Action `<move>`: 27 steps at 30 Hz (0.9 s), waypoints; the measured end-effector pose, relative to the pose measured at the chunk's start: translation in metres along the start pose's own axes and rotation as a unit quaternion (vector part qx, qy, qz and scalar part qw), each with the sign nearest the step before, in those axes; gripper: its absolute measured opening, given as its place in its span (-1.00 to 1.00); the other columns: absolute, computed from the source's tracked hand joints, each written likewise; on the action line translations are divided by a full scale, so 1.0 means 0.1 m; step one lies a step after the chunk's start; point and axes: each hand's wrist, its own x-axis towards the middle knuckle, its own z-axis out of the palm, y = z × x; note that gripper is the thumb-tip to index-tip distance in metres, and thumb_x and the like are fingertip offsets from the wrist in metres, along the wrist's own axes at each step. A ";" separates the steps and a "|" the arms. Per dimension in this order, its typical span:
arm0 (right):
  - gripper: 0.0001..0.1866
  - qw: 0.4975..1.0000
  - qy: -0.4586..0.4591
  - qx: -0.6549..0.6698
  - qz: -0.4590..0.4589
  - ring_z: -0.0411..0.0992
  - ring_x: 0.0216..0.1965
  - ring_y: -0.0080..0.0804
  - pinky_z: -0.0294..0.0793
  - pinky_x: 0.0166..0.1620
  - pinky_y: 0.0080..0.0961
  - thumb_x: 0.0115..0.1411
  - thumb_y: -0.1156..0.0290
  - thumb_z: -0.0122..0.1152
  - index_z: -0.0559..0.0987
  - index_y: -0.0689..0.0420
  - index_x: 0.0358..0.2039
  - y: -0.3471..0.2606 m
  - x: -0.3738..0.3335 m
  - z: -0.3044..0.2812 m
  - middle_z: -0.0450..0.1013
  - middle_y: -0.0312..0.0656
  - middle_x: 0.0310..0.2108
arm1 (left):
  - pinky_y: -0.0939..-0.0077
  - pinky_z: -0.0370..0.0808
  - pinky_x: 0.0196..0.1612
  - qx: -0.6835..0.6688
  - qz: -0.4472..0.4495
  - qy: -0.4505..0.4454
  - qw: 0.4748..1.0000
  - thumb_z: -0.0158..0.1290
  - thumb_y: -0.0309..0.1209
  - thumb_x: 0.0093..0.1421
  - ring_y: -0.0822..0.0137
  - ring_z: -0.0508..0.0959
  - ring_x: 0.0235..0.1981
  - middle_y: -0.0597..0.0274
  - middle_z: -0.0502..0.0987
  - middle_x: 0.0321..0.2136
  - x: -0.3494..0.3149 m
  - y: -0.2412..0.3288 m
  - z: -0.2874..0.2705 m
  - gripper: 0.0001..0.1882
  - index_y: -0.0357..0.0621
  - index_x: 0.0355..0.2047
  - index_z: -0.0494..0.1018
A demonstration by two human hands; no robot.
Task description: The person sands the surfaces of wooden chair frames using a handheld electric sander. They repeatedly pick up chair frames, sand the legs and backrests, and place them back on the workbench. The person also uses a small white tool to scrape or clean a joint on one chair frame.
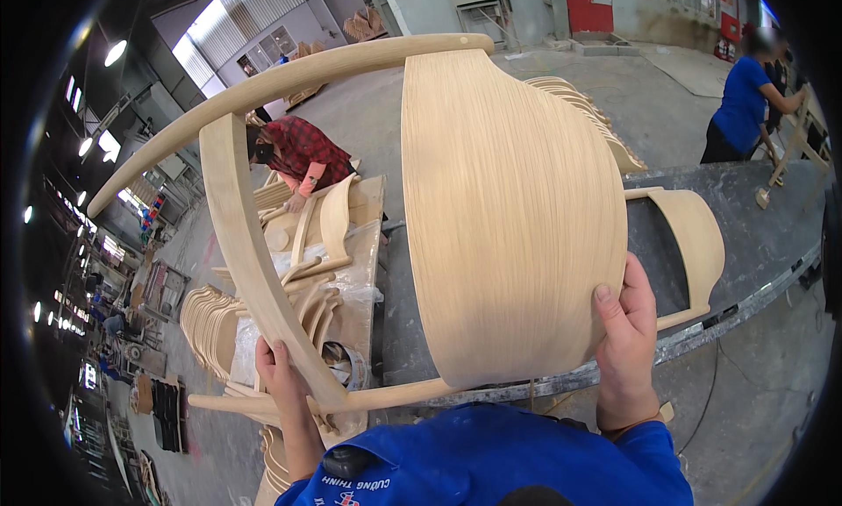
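I hold up a bare wooden chair back frame, tilted in front of me. Its broad curved backrest panel and a narrow curved crossbar join two long rounded posts, one far and one near me. My left hand is closed around the crossbar close to the near post, its fingers partly hidden by the wood. At the panel's right edge, my right hand grips with the thumb on the facing surface and the other fingers largely behind it.
A dark worktable behind the panel bears another wooden chair back frame. To the left, a person in a checked shirt works at a table of wooden parts. Curved parts are stacked nearby. Another person in blue stands far right.
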 end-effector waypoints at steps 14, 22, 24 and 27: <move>-0.48 0.999 -0.026 -0.005 0.035 0.32 0.11 -0.36 0.24 0.17 -0.45 0.24 0.42 0.04 0.22 0.36 0.17 -0.16 0.09 0.13 0.36 -0.02 0.06 | 0.58 0.40 -0.13 0.006 -0.061 0.015 0.998 -0.03 -0.37 0.34 0.49 0.48 -0.24 0.20 0.53 -0.23 -0.04 0.00 -0.08 -0.71 -0.36 -0.06 0.40; -0.43 0.999 -0.030 0.000 0.033 0.32 0.13 -0.34 0.26 0.17 -0.44 0.22 0.46 0.06 0.19 0.38 0.20 -0.07 0.14 0.13 0.35 0.02 0.09 | 0.58 0.41 -0.14 -0.002 -0.093 0.014 0.996 -0.02 -0.41 0.32 0.49 0.49 -0.26 0.20 0.54 -0.24 -0.08 -0.01 -0.12 -0.74 -0.37 -0.08 0.42; -0.43 0.998 -0.042 0.015 0.043 0.33 0.13 -0.34 0.28 0.16 -0.45 0.22 0.47 0.06 0.18 0.38 0.21 -0.03 0.18 0.10 0.35 0.02 0.09 | 0.59 0.41 -0.16 0.005 -0.111 0.012 0.994 0.00 -0.40 0.32 0.50 0.49 -0.28 0.20 0.55 -0.26 -0.08 -0.01 -0.13 -0.74 -0.37 -0.09 0.42; -0.43 0.997 -0.055 0.023 0.050 0.34 0.12 -0.34 0.30 0.15 -0.45 0.22 0.49 0.06 0.18 0.38 0.21 0.07 0.24 0.06 0.35 0.03 0.09 | 0.61 0.41 -0.20 0.021 -0.123 0.000 0.992 0.03 -0.36 0.31 0.52 0.48 -0.32 0.23 0.55 -0.30 -0.08 0.00 -0.12 -0.73 -0.36 -0.13 0.44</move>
